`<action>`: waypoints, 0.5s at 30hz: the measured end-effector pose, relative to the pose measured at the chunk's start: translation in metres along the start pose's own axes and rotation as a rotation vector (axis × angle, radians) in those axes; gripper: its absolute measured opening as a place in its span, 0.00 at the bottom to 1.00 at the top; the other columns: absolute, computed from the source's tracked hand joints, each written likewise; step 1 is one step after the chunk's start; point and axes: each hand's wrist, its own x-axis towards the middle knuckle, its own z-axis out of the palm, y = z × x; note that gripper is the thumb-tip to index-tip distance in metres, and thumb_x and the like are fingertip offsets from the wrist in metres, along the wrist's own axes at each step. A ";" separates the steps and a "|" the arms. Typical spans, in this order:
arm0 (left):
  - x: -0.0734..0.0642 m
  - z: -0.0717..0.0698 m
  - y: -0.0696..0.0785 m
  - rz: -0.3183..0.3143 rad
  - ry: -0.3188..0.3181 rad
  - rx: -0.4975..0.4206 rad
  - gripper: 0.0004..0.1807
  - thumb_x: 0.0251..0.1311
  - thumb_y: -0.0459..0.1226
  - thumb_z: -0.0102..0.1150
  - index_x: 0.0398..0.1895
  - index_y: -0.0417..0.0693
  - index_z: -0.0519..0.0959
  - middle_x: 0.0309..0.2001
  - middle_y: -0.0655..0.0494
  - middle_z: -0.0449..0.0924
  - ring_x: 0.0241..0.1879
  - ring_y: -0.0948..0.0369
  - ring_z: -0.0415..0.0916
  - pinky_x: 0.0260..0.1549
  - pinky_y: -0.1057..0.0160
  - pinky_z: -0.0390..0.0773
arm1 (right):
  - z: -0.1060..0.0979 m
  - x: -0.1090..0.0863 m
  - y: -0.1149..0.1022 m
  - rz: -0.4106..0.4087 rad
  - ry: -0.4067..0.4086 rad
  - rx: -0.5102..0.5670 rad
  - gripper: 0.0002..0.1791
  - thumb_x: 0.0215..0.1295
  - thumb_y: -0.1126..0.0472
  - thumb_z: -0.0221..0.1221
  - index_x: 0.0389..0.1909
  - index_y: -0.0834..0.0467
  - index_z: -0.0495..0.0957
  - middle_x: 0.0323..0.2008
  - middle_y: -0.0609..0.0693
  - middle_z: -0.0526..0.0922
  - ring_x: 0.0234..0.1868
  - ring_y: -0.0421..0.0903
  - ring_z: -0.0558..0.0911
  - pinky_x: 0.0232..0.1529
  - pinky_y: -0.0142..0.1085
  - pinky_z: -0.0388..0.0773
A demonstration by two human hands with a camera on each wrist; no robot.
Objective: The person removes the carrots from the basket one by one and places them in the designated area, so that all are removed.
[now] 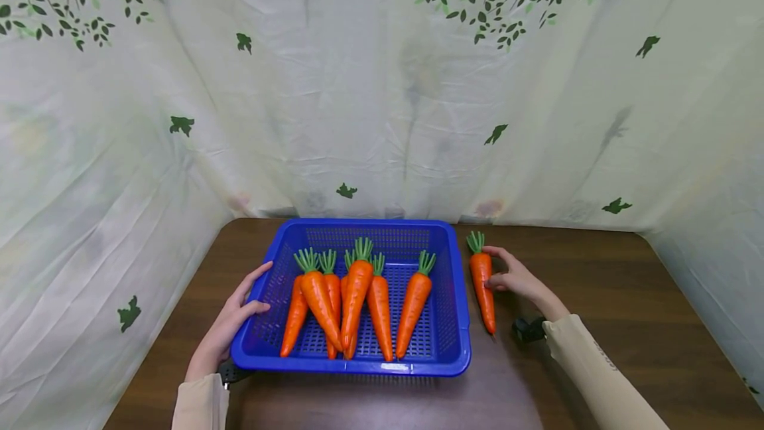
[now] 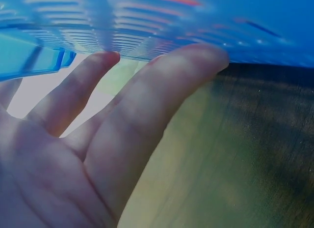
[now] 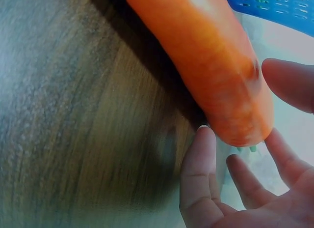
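A blue plastic basket (image 1: 253, 352) with slotted walls holds several orange carrots (image 1: 414, 310) with green stem tops. My left hand (image 1: 229, 324) rests against the basket's left side, thumb and fingers spread apart at the rim. In the left wrist view its fingers (image 2: 142, 105) reach up, nearly straight, to the basket wall (image 2: 147, 31). To the right of the basket, a single carrot (image 1: 482, 284) lies on the table, stem end away from me. My right hand (image 1: 516, 277) is at its upper part. In the right wrist view the fingers spread loosely around the carrot (image 3: 211, 66), thumb tip right at its side.
The brown wooden table (image 1: 597, 284) reaches back to a pale hanging cloth (image 1: 382, 118) printed with leaves and branches. More cloth hangs along the left and right sides. The lone carrot lies close to the basket's right wall.
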 end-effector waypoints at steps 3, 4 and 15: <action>0.000 0.000 -0.001 0.004 0.000 0.001 0.35 0.68 0.33 0.44 0.75 0.63 0.48 0.70 0.36 0.45 0.57 0.40 0.64 0.45 0.45 0.75 | 0.000 0.000 0.000 -0.001 0.004 -0.002 0.38 0.57 0.71 0.56 0.69 0.65 0.54 0.65 0.68 0.55 0.46 0.57 0.73 0.43 0.45 0.78; 0.000 0.000 -0.001 0.005 0.000 0.001 0.35 0.68 0.33 0.44 0.75 0.63 0.48 0.70 0.36 0.45 0.57 0.39 0.63 0.46 0.44 0.75 | 0.000 0.000 0.000 -0.002 0.004 -0.003 0.38 0.57 0.71 0.56 0.69 0.65 0.54 0.65 0.68 0.55 0.46 0.57 0.73 0.43 0.45 0.78; 0.000 -0.001 -0.004 0.009 -0.020 -0.005 0.36 0.68 0.34 0.44 0.76 0.64 0.47 0.71 0.37 0.42 0.60 0.37 0.58 0.48 0.43 0.73 | -0.012 -0.007 -0.009 -0.037 0.016 0.018 0.38 0.60 0.71 0.54 0.71 0.66 0.50 0.69 0.70 0.48 0.45 0.58 0.79 0.48 0.52 0.75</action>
